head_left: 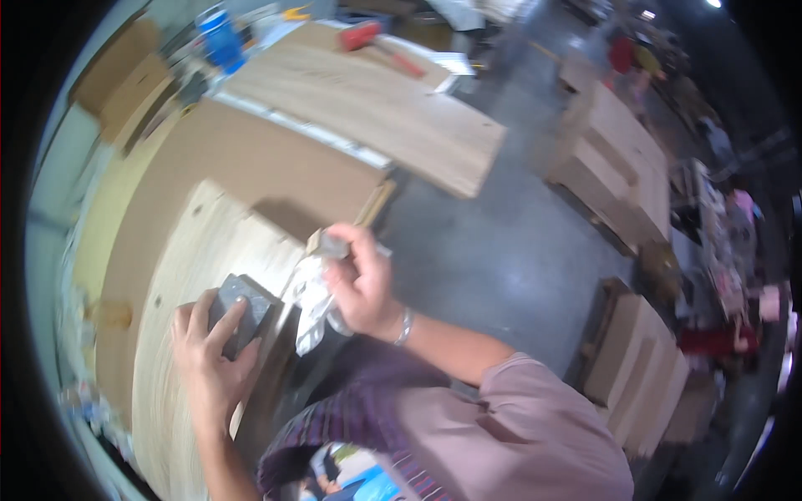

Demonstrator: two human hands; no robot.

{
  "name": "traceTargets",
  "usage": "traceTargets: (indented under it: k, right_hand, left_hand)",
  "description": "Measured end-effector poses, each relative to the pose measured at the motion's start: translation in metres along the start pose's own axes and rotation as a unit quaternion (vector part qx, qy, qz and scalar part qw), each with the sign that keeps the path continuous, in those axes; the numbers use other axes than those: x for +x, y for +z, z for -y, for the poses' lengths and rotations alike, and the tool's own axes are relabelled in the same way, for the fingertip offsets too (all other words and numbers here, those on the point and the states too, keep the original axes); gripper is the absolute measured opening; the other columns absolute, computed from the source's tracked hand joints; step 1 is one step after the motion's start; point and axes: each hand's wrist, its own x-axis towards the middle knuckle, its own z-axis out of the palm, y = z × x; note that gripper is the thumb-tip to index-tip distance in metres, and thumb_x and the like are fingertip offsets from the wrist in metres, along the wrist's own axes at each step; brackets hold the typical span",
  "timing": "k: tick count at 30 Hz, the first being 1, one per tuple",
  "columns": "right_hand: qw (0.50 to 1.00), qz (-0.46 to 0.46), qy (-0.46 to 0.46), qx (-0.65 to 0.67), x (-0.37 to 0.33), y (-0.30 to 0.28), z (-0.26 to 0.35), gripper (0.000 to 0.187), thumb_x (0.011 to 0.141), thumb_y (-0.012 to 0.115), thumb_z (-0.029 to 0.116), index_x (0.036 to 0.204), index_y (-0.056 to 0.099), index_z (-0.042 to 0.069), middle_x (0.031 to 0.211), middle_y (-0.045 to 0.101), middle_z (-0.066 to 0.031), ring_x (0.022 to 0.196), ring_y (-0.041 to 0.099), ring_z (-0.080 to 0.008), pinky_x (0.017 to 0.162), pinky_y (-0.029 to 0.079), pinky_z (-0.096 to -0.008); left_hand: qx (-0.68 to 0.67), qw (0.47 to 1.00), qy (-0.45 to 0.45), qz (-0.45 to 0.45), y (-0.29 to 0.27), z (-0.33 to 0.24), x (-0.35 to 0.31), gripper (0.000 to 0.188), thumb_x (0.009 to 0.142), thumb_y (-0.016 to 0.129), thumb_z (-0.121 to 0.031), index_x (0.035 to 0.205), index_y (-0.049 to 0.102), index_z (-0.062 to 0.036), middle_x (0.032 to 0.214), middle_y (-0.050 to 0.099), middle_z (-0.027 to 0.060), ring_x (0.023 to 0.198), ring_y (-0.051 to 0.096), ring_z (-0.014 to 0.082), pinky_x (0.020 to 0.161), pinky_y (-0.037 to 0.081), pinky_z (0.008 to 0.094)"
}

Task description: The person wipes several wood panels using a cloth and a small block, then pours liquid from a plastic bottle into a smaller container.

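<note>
My left hand [207,355] is closed over a dark grey rectangular block [262,302], fingers on its top and thumb at its near side. The block is at the right edge of a pale wood-grain board [167,367], which has small dark holes along it. My right hand [365,284] is raised beside that edge, fingers wrapped around a small tan-and-grey block [327,245]. A crumpled white cloth or plastic sheet [312,324] hangs from the same hand. Blur hides what the small block is.
Brown cardboard [276,159] lies beneath the board. Farther off, another wood-grain panel [376,108] carries a red mallet [361,36]. A blue bottle [220,40] stands at the far left. Stacked cartons [614,159] are across the grey floor [476,242] on the right.
</note>
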Motion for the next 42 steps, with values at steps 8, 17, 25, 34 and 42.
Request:
traceTargets:
  k: [8, 17, 25, 34, 42]
  right_hand:
    - [0.986, 0.001, 0.079, 0.148, 0.022, 0.016, -0.026, 0.029, 0.092, 0.056, -0.002, 0.121, 0.054, -0.001, 0.102, 0.062, -0.0041, 0.085, 0.058, -0.0074, 0.073, 0.048, -0.0223]
    - [0.971, -0.026, 0.047, 0.233, 0.061, -0.004, -0.004, 0.045, 0.089, 0.056, -0.003, 0.132, 0.047, -0.005, 0.111, 0.061, -0.0205, 0.091, 0.067, -0.027, 0.084, 0.058, -0.0406]
    - [0.955, 0.152, 0.121, 0.226, 0.012, 0.07, 0.037, 0.04, 0.094, 0.049, -0.001, 0.134, 0.047, -0.006, 0.107, 0.062, -0.0157, 0.095, 0.061, -0.0192, 0.088, 0.049, -0.0325]
    - [0.945, 0.235, 0.102, 0.203, -0.056, 0.145, 0.065, 0.034, 0.096, 0.054, -0.002, 0.13, 0.051, -0.003, 0.103, 0.064, -0.0112, 0.091, 0.061, -0.0147, 0.083, 0.05, -0.029]
    - [0.954, 0.269, 0.057, 0.118, -0.133, 0.255, 0.079, 0.027, 0.093, 0.059, -0.001, 0.12, 0.058, -0.002, 0.105, 0.065, -0.0066, 0.094, 0.06, -0.0112, 0.084, 0.048, -0.0249]
  left_hand:
    - [-0.047, 0.977, -0.158, -0.134, -0.008, 0.03, -0.06, 0.052, 0.062, 0.081, -0.013, 0.113, 0.074, -0.0084, 0.124, 0.063, 0.0173, 0.108, 0.055, 0.0345, 0.094, 0.047, 0.0443]
    - [0.192, 0.908, -0.344, -0.142, -0.06, 0.048, -0.197, 0.046, 0.064, 0.08, -0.013, 0.108, 0.074, -0.0096, 0.124, 0.063, 0.0197, 0.107, 0.057, 0.0386, 0.094, 0.046, 0.0488]
    - [0.086, 0.942, -0.306, -0.105, -0.05, 0.047, -0.237, 0.052, 0.062, 0.077, -0.004, 0.112, 0.074, -0.0174, 0.131, 0.063, 0.0143, 0.117, 0.058, 0.0373, 0.1, 0.046, 0.0463]
    - [0.211, 0.919, -0.321, -0.095, -0.126, 0.105, -0.369, 0.049, 0.059, 0.075, 0.0, 0.105, 0.075, -0.0143, 0.128, 0.064, 0.012, 0.116, 0.055, 0.0347, 0.1, 0.042, 0.0473]
    - [0.1, 0.971, -0.186, -0.113, -0.126, 0.149, -0.394, 0.058, 0.055, 0.073, 0.003, 0.111, 0.075, -0.0134, 0.132, 0.062, 0.0139, 0.118, 0.055, 0.0359, 0.1, 0.041, 0.0463]
